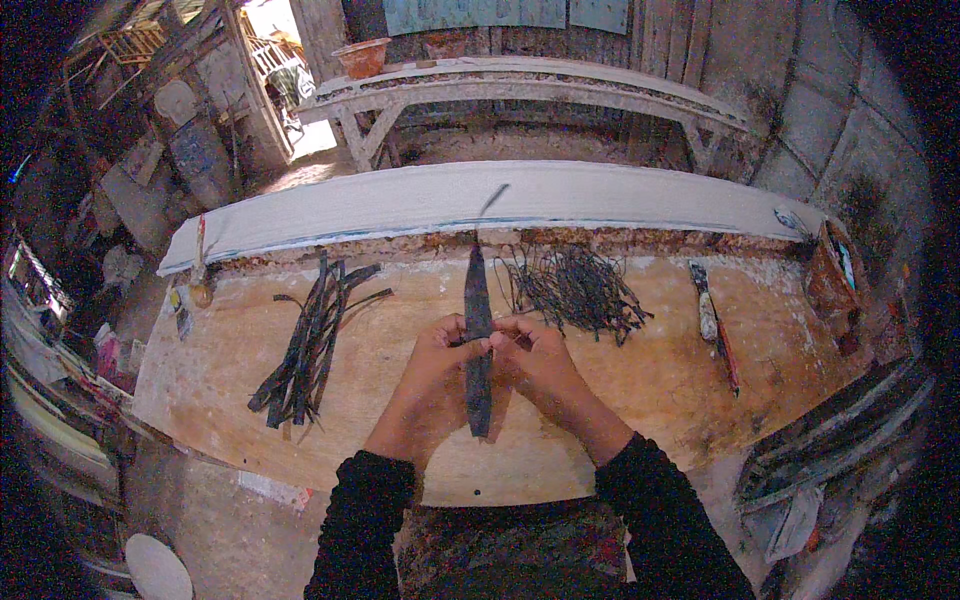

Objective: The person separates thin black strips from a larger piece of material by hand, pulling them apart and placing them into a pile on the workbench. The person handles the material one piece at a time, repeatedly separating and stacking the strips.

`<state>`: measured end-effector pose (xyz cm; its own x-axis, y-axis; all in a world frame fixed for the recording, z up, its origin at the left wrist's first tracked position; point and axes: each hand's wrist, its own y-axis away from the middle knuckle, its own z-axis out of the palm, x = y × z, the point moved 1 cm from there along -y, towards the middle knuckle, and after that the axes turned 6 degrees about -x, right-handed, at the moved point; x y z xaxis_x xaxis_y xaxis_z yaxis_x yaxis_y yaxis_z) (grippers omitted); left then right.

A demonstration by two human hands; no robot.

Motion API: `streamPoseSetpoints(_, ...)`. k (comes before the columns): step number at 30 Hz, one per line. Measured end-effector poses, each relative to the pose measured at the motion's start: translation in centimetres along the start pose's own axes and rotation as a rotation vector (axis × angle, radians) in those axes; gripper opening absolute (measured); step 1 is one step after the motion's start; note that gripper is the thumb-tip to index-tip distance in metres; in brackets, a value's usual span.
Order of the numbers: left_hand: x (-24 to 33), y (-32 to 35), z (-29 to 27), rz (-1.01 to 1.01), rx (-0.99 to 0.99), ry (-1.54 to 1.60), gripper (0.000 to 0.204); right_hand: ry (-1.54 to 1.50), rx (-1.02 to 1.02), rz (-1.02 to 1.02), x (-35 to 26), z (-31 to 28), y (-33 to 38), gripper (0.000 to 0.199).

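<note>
Both hands are closed in a pinch on one dark strip [477, 300], the left hand [437, 353] and the right hand [542, 355] meeting at its middle with thumbs and fingertips nearly together. The strip points straight away from the person, probably so that both thumbs can work the same spot; whether its near end touches the wooden worktop [530, 455] cannot be told. To the left of the strip lies a loose bundle of flat dark bands [303, 350], and just right of its far end a tangle of thin dark cords [580, 285], perhaps parted by kind to keep each within reach. Farther right of the strip rest a pale-handled tool [706, 315] and a red stick [731, 368], seemingly set aside. The worktop is scuffed and dusted white. Beyond the strip runs a whitened ledge [360, 210], with a brush [199, 265] at its left and a brown container [835, 275] at its right. Past these, beyond the strip, stand a long bench [560, 70] carrying a clay bowl [362, 58], weathered walls, and, to the left, a sunlit doorway [318, 138].
</note>
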<state>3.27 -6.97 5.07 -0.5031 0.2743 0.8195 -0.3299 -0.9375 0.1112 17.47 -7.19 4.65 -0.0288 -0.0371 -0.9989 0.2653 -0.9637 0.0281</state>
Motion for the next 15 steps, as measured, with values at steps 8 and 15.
streamPoseSetpoints(8,0.3,0.7,0.6,-0.026,-0.049,-0.018,0.012,0.05,0.003,-0.057,0.4,-0.9,-0.3,0.008)
streamPoseSetpoints(15,0.3,0.7,1.3,0.034,-0.001,-0.057,0.007,0.176,0.012,-0.039,1.8,-1.3,-0.7,0.018)
